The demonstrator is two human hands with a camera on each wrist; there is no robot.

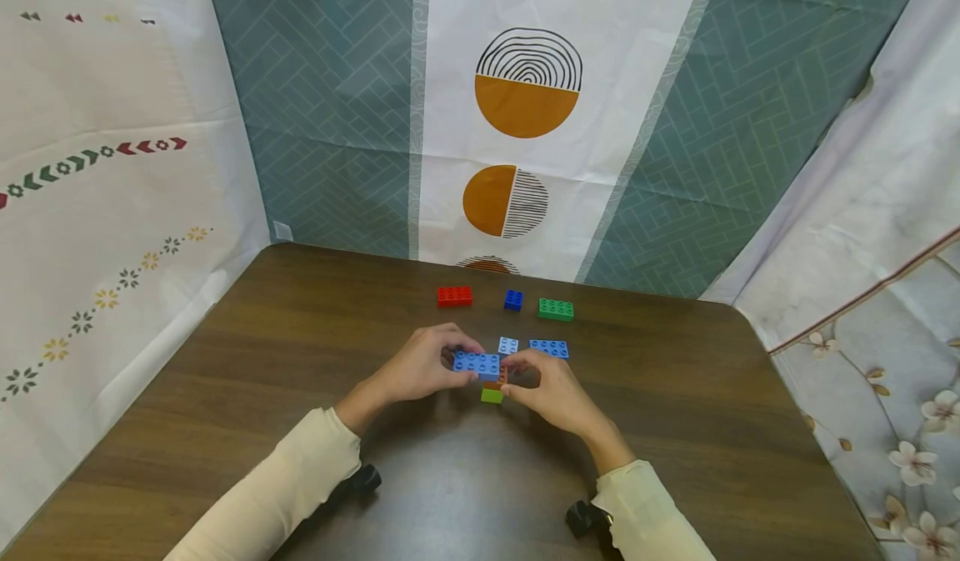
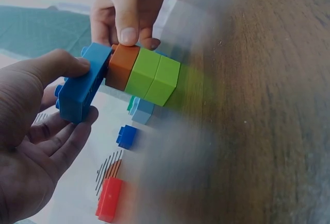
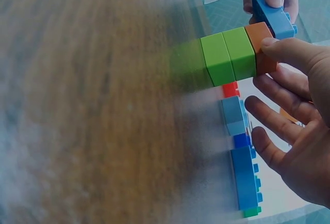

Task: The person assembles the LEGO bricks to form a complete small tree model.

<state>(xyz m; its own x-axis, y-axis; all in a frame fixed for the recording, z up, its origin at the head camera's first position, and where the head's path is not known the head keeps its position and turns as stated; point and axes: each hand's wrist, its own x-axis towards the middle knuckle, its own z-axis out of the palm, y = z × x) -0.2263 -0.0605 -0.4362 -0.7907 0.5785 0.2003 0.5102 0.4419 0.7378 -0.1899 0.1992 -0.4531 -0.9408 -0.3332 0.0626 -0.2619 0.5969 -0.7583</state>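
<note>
My left hand (image 1: 416, 367) pinches a long blue toy brick (image 1: 477, 365) between thumb and fingers, studs facing up. Under it stands a small stack: an orange brick (image 2: 122, 67) on top of two lime green bricks (image 3: 238, 54). The blue brick sits tilted right at the top of the orange one, part of its length jutting out to the left. On the stack's other side, my right hand (image 1: 553, 392) grips the orange brick with thumb and index finger, while its other fingers spread loosely. The stack's foot stands on the wooden table (image 1: 225, 411).
Behind the hands lie a light blue square brick (image 1: 507, 345) and another long blue brick (image 1: 549, 348). Farther back are a red brick (image 1: 454, 297), a small dark blue brick (image 1: 513, 300) and a green brick (image 1: 556, 309). Patterned cloth (image 1: 337, 127) hangs around the table.
</note>
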